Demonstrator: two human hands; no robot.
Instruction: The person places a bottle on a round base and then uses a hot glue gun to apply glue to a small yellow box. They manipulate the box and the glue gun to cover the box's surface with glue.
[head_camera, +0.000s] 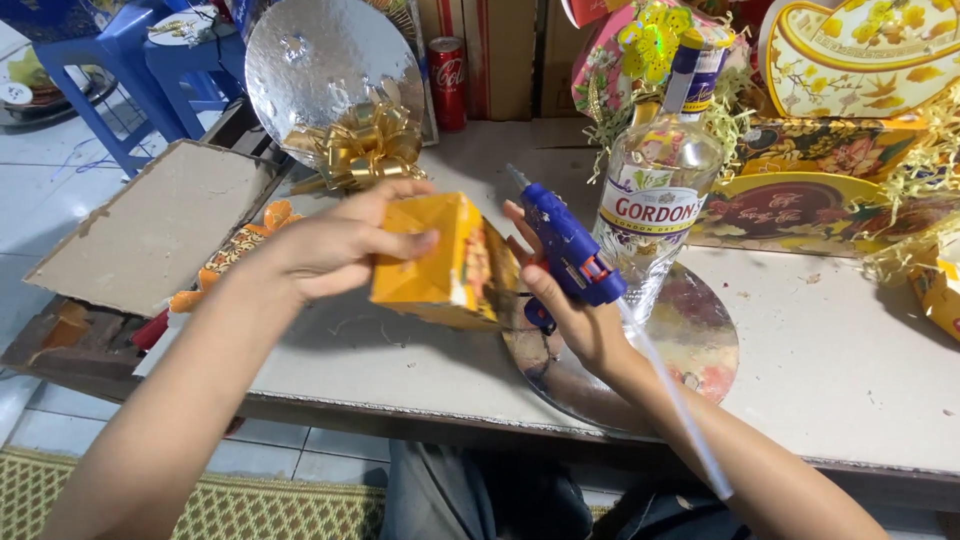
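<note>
The left hand (335, 245) grips a yellow box (440, 262) beside the clear bottle (655, 190), while the right hand (575, 315) clasps a blue glue gun (567, 245) (no glue visible yet on the box).

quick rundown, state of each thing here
left hand: gripping the yellow box, box held off the table
right hand: holding the blue glue gun, nozzle pointing up and away
clear bottle: upright on the round mirror board, capped
red can: upright

There is just one view, from a camera on the person's head. It looks down and forward at the grey table (840, 370), very close to the left hand (335, 245) and right hand (580, 320).
</note>
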